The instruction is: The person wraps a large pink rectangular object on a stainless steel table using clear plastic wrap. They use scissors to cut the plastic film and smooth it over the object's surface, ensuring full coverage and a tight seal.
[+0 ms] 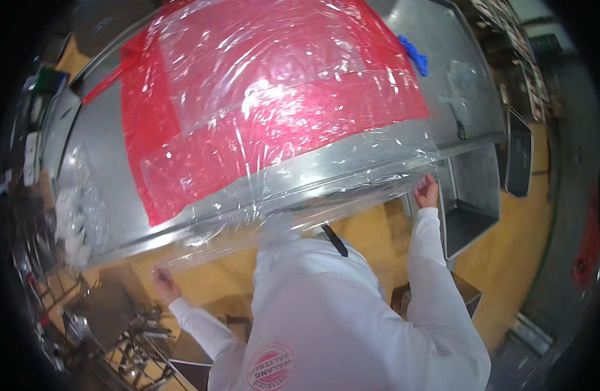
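In the head view, your left hand [164,285] pinches one end of the wide, clear, glossy plastic sheet [261,221] below the table's edge, and your right hand [427,191] has its fingers closed on the other end, beside the open, rectangular grey steel bin [476,182]. The sheet lies over the red, shiny plastic sheeting [137,120] on the long, grey steel table [96,133] and hangs over the near edge towards your waist. Your left hand sits lower than your right, so an uneven pull could skew the film or deepen its creases. Tugging hard could drag the red sheeting along, since the two layers may cling. The metal edge could nick thin film drawn across it, and the bin's rim could snag the right end.
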